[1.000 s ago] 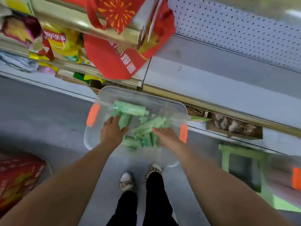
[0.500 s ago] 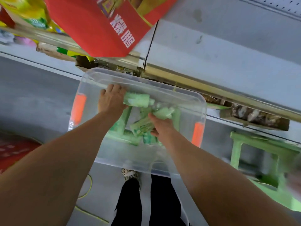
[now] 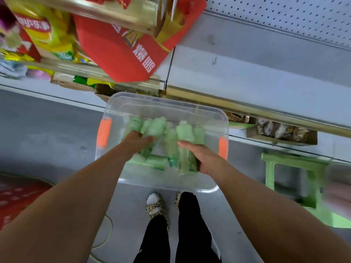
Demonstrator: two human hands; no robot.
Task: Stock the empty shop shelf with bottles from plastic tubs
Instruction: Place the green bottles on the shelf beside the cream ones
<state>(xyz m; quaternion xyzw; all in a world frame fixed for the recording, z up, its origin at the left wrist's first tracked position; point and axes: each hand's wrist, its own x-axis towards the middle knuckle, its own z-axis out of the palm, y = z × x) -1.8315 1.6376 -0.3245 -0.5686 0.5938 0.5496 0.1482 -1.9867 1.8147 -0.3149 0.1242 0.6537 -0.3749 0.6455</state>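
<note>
The left hand (image 3: 137, 142) has its fingers curled round a cluster of pale green bottles (image 3: 155, 128) inside the clear tub (image 3: 163, 182), which stands in front of the shelving. It seems to hold more than one at once, so a smooth bottle could slide out on the lift and fall. The right hand (image 3: 202, 157) clasps a second bundle (image 3: 185, 149) from the side, thumb across the top; the same risk, likely greater as this bundle looks bigger. Loose bottles lying beneath may snag. Up and left, the red bag (image 3: 123, 52) overhangs the tub's far rim, so a straight rise there would knock it. The empty shelf (image 3: 256, 78) lies up and right, wide open, behind a brass-coloured lip (image 3: 266, 112) to clear. The green stool (image 3: 292, 177) stands near the tub's right side, narrowing foot room
</note>
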